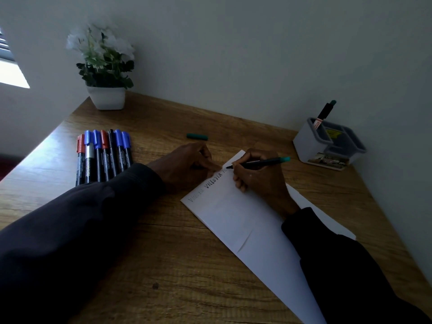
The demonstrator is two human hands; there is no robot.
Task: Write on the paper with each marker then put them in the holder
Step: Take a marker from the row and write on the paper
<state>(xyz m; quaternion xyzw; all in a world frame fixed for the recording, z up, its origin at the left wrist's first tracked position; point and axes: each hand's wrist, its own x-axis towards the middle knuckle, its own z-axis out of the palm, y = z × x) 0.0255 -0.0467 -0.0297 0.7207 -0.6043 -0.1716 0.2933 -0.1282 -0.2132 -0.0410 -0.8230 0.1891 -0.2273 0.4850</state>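
A right hand [256,176] is gripping a green-ended marker [259,163], its tip touching the top of a white paper [245,220] on a wooden desk [163,253]. The left hand [189,164] is pressing the paper's edge, fingers loosely curled, holding nothing. The holder [327,146] is sitting far right — one marker inside.

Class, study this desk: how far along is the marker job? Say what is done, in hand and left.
Done: one marker stands in the holder. In hand: the right hand writes on the paper with an uncapped green marker; its cap lies apart, the left hand steadying. Left: seven capped markers.
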